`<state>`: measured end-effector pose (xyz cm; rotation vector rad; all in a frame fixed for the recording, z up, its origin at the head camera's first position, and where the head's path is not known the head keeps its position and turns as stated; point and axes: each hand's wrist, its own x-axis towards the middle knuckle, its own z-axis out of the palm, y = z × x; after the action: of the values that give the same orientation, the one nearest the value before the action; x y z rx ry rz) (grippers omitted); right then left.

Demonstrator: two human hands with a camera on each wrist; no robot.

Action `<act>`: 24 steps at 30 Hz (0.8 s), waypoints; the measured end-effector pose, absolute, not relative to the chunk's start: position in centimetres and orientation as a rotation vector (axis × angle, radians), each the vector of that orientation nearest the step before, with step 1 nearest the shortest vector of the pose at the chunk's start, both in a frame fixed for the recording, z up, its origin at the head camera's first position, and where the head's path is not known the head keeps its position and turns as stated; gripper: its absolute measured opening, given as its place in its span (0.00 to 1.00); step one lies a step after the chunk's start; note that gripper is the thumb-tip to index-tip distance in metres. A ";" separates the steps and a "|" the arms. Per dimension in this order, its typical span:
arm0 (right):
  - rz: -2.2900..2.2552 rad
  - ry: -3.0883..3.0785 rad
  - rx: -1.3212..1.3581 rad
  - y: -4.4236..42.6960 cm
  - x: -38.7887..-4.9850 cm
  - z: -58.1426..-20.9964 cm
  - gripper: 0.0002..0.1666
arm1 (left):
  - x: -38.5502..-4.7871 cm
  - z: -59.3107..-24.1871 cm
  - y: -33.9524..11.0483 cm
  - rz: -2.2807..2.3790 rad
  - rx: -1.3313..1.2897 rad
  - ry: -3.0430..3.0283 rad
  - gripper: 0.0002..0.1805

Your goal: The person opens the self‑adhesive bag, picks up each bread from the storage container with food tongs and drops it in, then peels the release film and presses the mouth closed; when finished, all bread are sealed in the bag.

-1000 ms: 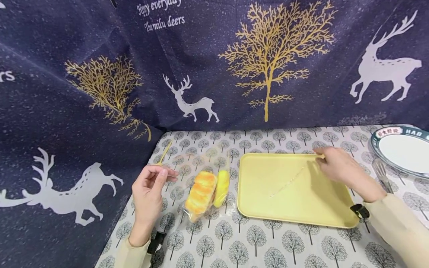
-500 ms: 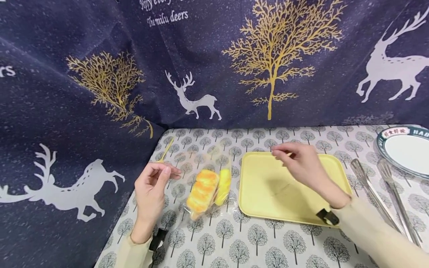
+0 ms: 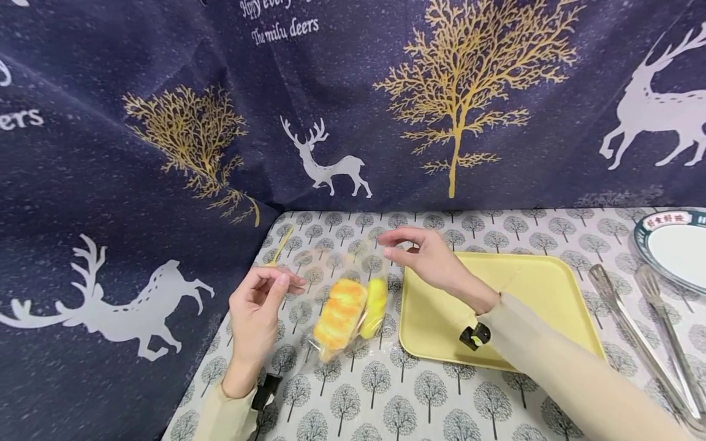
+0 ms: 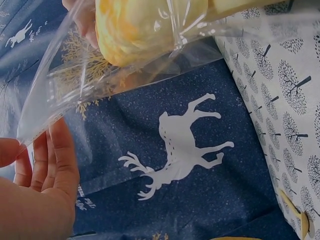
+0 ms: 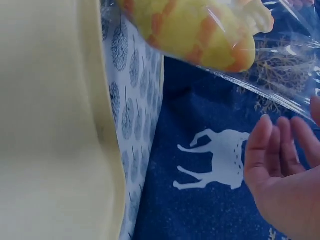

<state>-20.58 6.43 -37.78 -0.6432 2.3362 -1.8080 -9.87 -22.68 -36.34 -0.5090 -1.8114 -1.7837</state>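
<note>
My left hand [image 3: 256, 309] pinches a corner of a clear plastic bag [image 4: 65, 95] between thumb and fingers, at the bag's upper left. Inside the bag are a golden bread loaf [image 3: 341, 313] and a slimmer yellow piece [image 3: 374, 308], which has orange stripes in the right wrist view. My right hand [image 3: 430, 257] hovers at the bag's upper right corner, its thumb apart from the bent fingers. In the right wrist view, its fingers [image 5: 264, 142] lie just beside the bag's edge; contact cannot be made out.
A yellow tray [image 3: 529, 306] lies under the right forearm, right of the bag. Farther right are metal tongs [image 3: 626, 321] and a green-rimmed white plate [image 3: 642, 236]. A small yellow utensil [image 3: 283, 244] lies beyond the left hand. A dark deer-print cloth [image 3: 331, 73] hangs behind.
My right hand has moved left from the tray's far right corner, across the tray, to the bag's upper right corner. The left hand keeps its pinch on the bag.
</note>
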 end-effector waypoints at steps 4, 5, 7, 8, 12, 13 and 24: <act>-1.888 2.302 -0.627 6.1 -20.7 -38.1 0.11 | -9.8 -36.4 -22.9 -1.767 -0.499 -1.818 0.04; -1.904 2.296 -0.609 6.2 -20.6 -38.2 0.11 | -9.8 -36.4 -23.0 -1.769 -0.504 -1.812 0.04; -1.931 2.278 -0.588 6.3 -20.5 -38.3 0.11 | -9.8 -36.5 -23.3 -1.760 -0.494 -1.818 0.05; -1.942 2.269 -0.575 6.3 -20.5 -38.3 0.11 | -9.8 -36.5 -23.5 -1.766 -0.493 -1.817 0.05; -1.960 2.246 -0.563 6.5 -20.3 -38.4 0.10 | -9.9 -36.6 -23.9 -1.774 -0.459 -1.881 0.06; -1.963 2.245 -0.568 6.4 -20.3 -38.4 0.10 | -10.0 -36.6 -23.9 -1.779 -0.445 -1.900 0.06; -1.985 2.247 -0.637 6.4 -19.7 -38.8 0.10 | -10.0 -37.0 -23.3 -1.528 -0.242 -2.167 0.08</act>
<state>-19.75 6.40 -38.81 -0.6374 2.2465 -1.9853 -10.04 -23.29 -36.96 -0.2420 -2.1670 -1.5277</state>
